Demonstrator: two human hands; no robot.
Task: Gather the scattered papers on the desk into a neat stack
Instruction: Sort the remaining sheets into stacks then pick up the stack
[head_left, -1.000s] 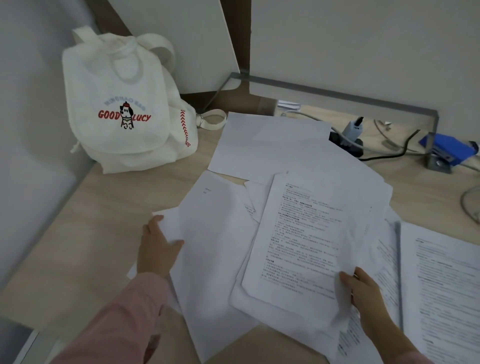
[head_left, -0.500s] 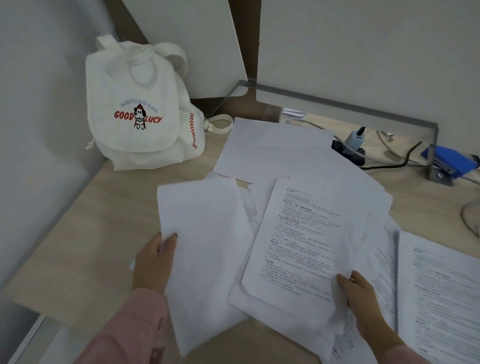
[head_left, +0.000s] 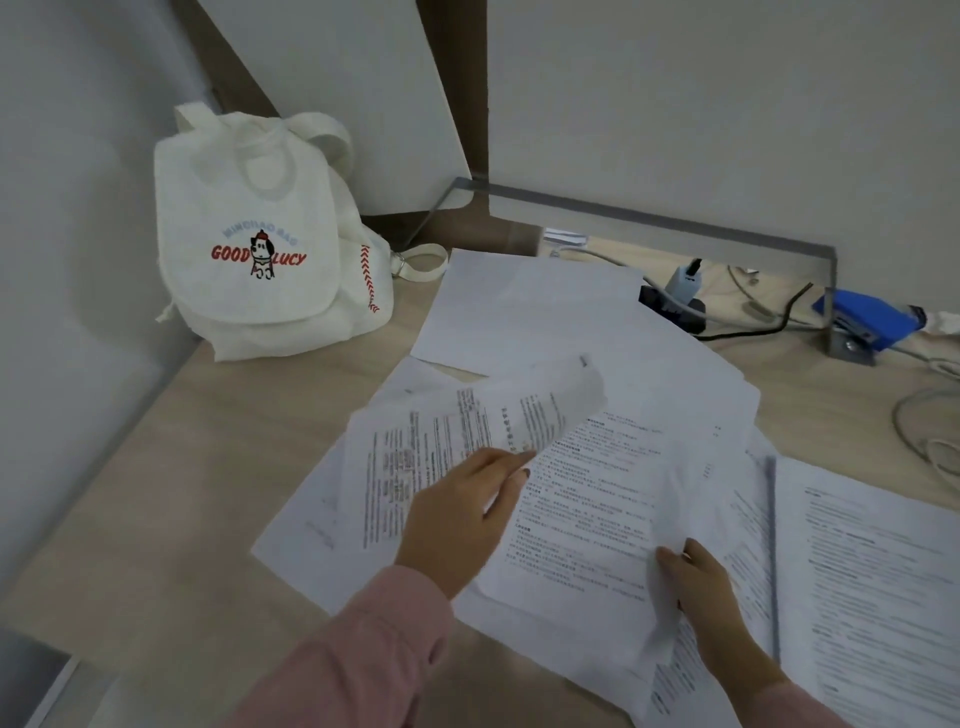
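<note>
Loose white papers lie fanned across the wooden desk (head_left: 218, 447). My left hand (head_left: 457, 514) pinches a printed sheet (head_left: 452, 441) lifted off the desk, its printed side up and its far end curling over the pile. My right hand (head_left: 701, 587) grips the near right edge of a printed page stack (head_left: 597, 509) in the middle. Blank sheets (head_left: 524, 317) spread behind it toward the wall. More printed pages (head_left: 878, 582) lie at the right.
A white backpack (head_left: 260, 234) with red lettering leans in the back left corner. Behind the papers are a black power strip (head_left: 675, 306) with cables, a metal bracket (head_left: 831, 291) and a blue stapler-like device (head_left: 872, 322). The desk's front edge is near my left sleeve.
My left hand lifted the left sheet off the desk, turned it printed side up and carried it right over the pile. My right hand kept its hold.
</note>
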